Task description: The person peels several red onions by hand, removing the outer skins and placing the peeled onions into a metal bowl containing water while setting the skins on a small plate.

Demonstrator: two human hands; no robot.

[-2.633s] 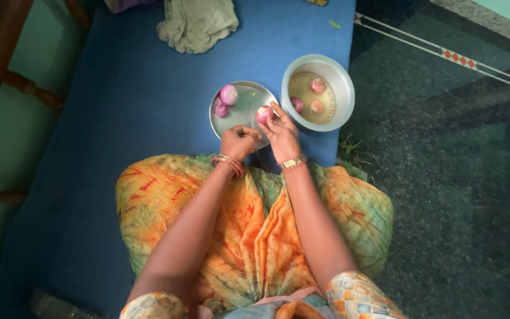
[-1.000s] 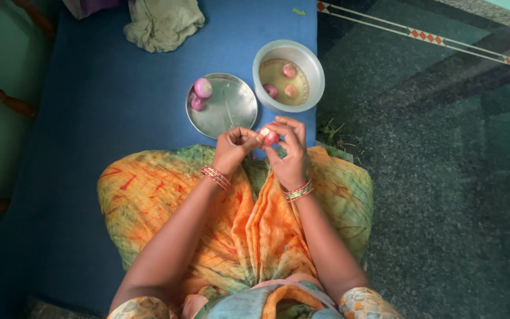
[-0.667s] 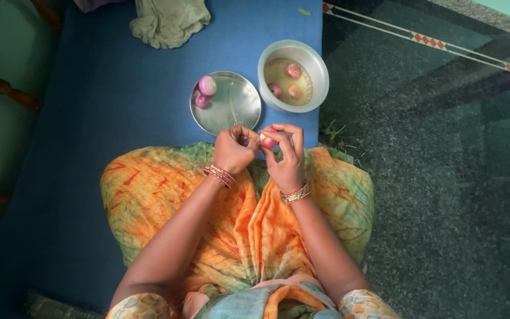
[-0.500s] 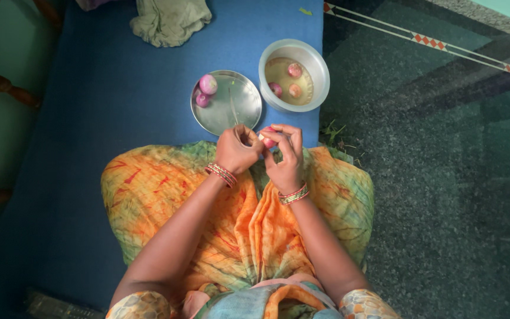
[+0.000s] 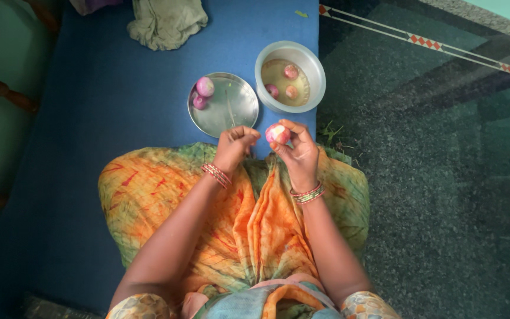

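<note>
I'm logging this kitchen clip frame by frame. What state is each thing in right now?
Right hand: grip closed on a peeled onion.
Left hand: fingers curled, contents hidden.
Steel plate: holds two onions.
Pot: holds liquid and three onions.
Cloth: crumpled on the blue mat.

Six onions: one held point(image 5: 277, 133); two on the plate point(image 5: 224, 115); three in the bowl point(image 5: 314, 65); one cloth point(image 5: 166, 20).

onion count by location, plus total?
In right hand: 1 onion
On steel plate: 2 onions
In pot of water: 3 onions
Total: 6
</note>
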